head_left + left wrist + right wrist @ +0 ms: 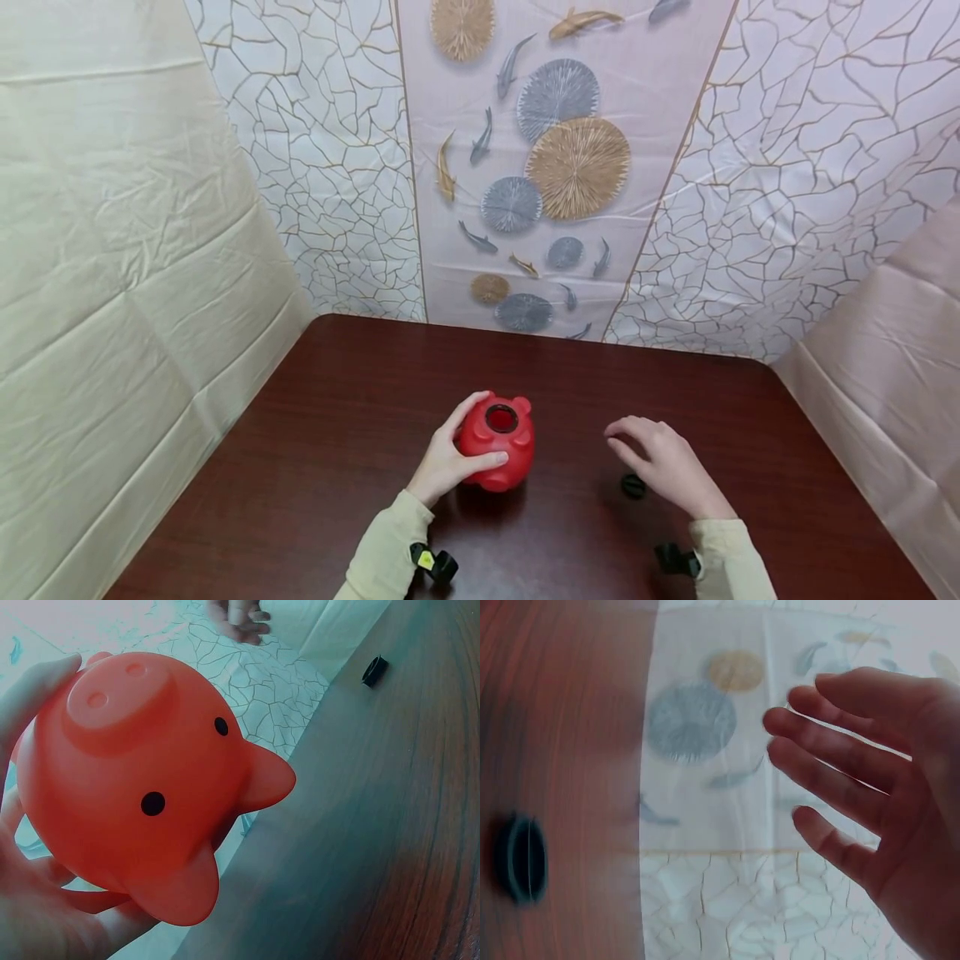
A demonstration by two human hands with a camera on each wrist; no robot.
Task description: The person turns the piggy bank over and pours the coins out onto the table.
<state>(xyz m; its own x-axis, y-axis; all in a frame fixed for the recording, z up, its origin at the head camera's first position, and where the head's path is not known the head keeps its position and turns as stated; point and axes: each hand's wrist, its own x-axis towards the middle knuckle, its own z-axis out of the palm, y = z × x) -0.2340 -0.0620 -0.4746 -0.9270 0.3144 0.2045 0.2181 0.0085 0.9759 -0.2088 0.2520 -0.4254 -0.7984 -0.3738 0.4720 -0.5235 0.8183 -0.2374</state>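
My left hand [442, 462] grips a red piggy bank [516, 454], thumb on the near side and fingers round the far side. It is held upside down, with a dark-rimmed round hole in its belly facing up. In the left wrist view the snout, black eyes and ears of the piggy bank [187, 772] show, ears toward the table. Off to the right, my right hand [663, 462] hovers over the table with loosely bent fingers and nothing in them. Close below it lies a round black cap [633, 487]; the right wrist view shows this cap [521, 859] apart from the fingers.
The dark brown wooden table [360, 392] has rounded far corners. A patterned cloth [337, 167] hangs behind it, and pale cloth [112, 275] drapes along the left and right sides. A black wrist camera [444, 567] is strapped near the left sleeve.
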